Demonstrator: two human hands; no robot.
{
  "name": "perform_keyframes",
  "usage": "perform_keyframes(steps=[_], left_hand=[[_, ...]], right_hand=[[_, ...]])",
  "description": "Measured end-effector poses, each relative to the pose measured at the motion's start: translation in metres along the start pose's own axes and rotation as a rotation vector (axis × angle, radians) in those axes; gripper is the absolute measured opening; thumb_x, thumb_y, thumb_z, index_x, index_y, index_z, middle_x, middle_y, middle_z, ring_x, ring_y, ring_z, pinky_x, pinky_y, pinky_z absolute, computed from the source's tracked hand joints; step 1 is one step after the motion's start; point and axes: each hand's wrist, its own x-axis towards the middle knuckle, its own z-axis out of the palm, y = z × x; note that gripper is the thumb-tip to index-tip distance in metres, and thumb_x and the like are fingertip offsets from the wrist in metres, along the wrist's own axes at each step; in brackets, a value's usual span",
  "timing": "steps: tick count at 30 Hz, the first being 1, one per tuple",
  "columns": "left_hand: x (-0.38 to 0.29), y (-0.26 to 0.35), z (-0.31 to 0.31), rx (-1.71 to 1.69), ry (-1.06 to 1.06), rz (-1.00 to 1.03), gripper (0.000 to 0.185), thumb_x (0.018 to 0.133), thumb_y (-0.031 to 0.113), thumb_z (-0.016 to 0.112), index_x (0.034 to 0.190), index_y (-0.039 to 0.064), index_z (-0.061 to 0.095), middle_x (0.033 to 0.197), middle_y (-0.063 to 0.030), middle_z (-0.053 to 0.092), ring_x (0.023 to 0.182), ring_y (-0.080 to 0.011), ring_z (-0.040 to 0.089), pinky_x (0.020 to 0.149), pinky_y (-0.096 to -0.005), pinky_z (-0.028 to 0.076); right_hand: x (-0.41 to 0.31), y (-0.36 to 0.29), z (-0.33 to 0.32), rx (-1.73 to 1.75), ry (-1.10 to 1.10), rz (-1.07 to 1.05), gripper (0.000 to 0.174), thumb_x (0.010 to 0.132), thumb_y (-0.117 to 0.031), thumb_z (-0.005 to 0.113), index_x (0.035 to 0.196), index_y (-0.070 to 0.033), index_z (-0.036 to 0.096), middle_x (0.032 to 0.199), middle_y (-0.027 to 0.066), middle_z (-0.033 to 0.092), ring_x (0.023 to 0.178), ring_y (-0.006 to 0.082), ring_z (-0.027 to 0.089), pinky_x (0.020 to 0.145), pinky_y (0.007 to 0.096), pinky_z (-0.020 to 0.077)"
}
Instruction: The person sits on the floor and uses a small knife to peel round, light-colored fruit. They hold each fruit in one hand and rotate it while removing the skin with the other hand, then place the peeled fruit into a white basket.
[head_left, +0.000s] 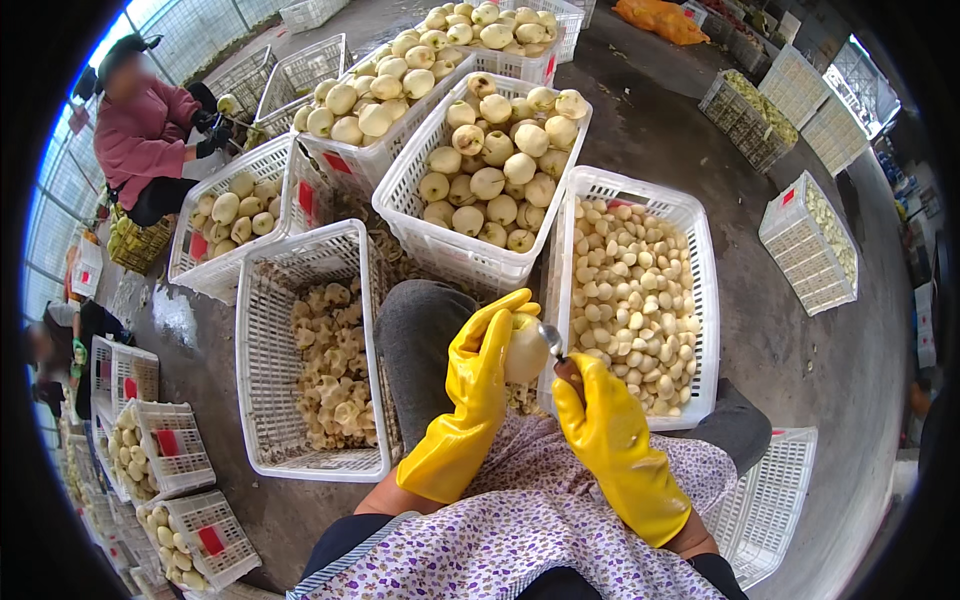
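A yellow rubber glove covers my left hand (482, 375), which is wrapped around a peeled, pale round fruit (526, 351). My right hand (604, 420), gloved the same way, grips the brown handle of a metal scoop (553, 341). The scoop's head is at the fruit's right side; whether it touches the flesh I cannot tell. Just right of my hands stands a white plastic crate (705, 300) of small, rounded pale fruit pieces (637, 300). To the left, another crate (251, 375) holds hollowed, scalloped fruit remains (337, 367).
Ahead, a crate (457, 244) is heaped with whole peeled fruits (499, 161), and more filled crates stand behind it. A co-worker (150, 120) in a pink top sits at upper left. Stacked crates (176, 450) line the lower left. A filled crate (806, 247) stands at far right.
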Motion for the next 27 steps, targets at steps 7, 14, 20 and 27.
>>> perform_keyframes(steps=[7, 14, 20, 27], left_hand=[[0.0, -0.004, 0.007, 0.237, -0.012, 0.071, 0.027, 0.102, 0.013, 0.063, 0.126, 0.002, 0.069, 0.113, -0.0053, 0.071, 0.098, -0.0098, 0.063, 0.09, -0.0223, 0.047], [0.008, -0.023, 0.004, 0.097, -0.106, 0.216, 0.024, 0.102, 0.012, 0.061, 0.121, 0.0, 0.07, 0.118, -0.0108, 0.07, 0.103, -0.0156, 0.065, 0.094, -0.0285, 0.048], [0.013, -0.038, 0.019, 0.079, -0.035, 0.182, 0.049, 0.104, 0.039, 0.061, 0.128, -0.003, 0.064, 0.12, -0.0147, 0.071, 0.1, -0.0216, 0.07, 0.086, -0.0337, 0.058], [0.023, -0.031, 0.035, -0.236, 0.211, -0.335, 0.059, 0.099, 0.057, 0.059, 0.136, 0.011, 0.058, 0.122, -0.016, 0.068, 0.101, -0.0317, 0.071, 0.069, -0.0501, 0.065]], right_hand=[[-0.007, 0.002, 0.013, -0.116, -0.117, 0.115, 0.028, 0.101, -0.021, 0.063, 0.12, -0.003, 0.052, 0.086, 0.0263, 0.069, 0.077, 0.0458, 0.068, 0.06, 0.0506, 0.0538], [-0.001, -0.003, -0.009, 1.15, -0.489, 0.785, 0.028, 0.111, -0.035, 0.046, 0.118, -0.01, 0.054, 0.069, -0.0056, 0.045, 0.049, 0.0047, 0.034, 0.044, 0.0214, 0.0269], [0.001, -0.003, -0.012, 1.322, -0.42, 0.819, 0.031, 0.11, -0.037, 0.047, 0.12, -0.008, 0.054, 0.07, -0.0012, 0.051, 0.046, 0.0066, 0.038, 0.042, 0.023, 0.0304], [0.015, 0.045, -0.01, -0.2, 0.129, 0.189, 0.032, 0.1, -0.025, 0.064, 0.125, -0.006, 0.057, 0.091, 0.0197, 0.072, 0.078, 0.0405, 0.07, 0.065, 0.0476, 0.0552]])
